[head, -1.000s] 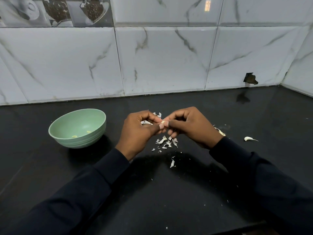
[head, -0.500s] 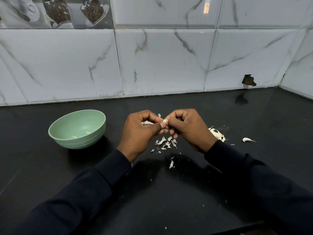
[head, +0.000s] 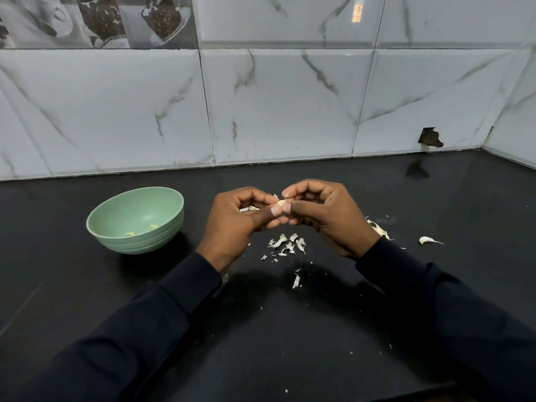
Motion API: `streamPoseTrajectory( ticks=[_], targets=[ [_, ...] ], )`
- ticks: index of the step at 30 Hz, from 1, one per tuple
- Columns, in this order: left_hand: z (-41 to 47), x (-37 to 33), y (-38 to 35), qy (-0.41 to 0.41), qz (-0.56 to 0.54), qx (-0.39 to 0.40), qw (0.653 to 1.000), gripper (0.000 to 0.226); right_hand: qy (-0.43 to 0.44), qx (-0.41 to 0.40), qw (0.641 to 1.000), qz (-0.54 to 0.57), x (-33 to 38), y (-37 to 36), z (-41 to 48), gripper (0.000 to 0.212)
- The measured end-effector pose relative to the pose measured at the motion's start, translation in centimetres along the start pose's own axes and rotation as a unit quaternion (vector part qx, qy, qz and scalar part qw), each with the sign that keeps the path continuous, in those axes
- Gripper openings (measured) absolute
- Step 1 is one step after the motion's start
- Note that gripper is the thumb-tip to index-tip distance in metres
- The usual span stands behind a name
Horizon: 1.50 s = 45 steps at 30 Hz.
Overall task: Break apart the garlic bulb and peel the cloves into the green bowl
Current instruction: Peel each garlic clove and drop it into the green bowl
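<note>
A small pale garlic clove (head: 280, 202) is pinched between the fingertips of my left hand (head: 240, 224) and my right hand (head: 324, 213), held a little above the black counter (head: 290, 329). Both thumbs press together just under the clove. The green bowl (head: 116, 219) stands to the left of my hands with two peeled cloves (head: 142, 230) inside. A heap of white garlic skin flakes (head: 287, 245) lies on the counter under my hands. More garlic pieces (head: 378, 229) lie behind my right wrist, partly hidden. One loose unpeeled clove (head: 426, 240) lies further right.
A marble-tiled wall (head: 275, 105) backs the counter and turns a corner at the far right. A dark hole (head: 430, 137) breaks the tile near that corner. A few skin scraps (head: 295, 281) are scattered nearer to me.
Both hands have stayed together over the skin heap, and the fingers have shifted slightly around the clove. More of the clove shows between the fingertips now.
</note>
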<state>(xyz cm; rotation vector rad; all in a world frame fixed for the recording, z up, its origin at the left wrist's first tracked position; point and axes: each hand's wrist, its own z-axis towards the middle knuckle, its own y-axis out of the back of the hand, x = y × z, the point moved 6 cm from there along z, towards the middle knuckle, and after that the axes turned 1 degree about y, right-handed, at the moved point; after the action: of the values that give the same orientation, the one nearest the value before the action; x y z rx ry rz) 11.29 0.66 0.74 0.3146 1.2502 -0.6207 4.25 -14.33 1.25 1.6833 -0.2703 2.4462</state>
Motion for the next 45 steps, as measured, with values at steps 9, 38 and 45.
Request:
streamPoseTrajectory(
  ticks=[9,38,45],
  targets=[
    [-0.3,-0.3,-0.5,0.002,-0.022,0.030,0.999,0.016,0.016,-0.016,1.000,0.020,0.3,0.2,0.1,0.021],
    [-0.5,-0.9,-0.6,-0.038,0.012,-0.007,0.999,0.012,0.020,-0.048,0.998,0.021,1.0,-0.2,-0.4,0.030],
    [-0.3,-0.5,-0.6,-0.007,-0.038,0.034,0.999,0.027,0.050,-0.041,0.998,-0.016,1.7,-0.5,-0.4,0.036]
  ],
)
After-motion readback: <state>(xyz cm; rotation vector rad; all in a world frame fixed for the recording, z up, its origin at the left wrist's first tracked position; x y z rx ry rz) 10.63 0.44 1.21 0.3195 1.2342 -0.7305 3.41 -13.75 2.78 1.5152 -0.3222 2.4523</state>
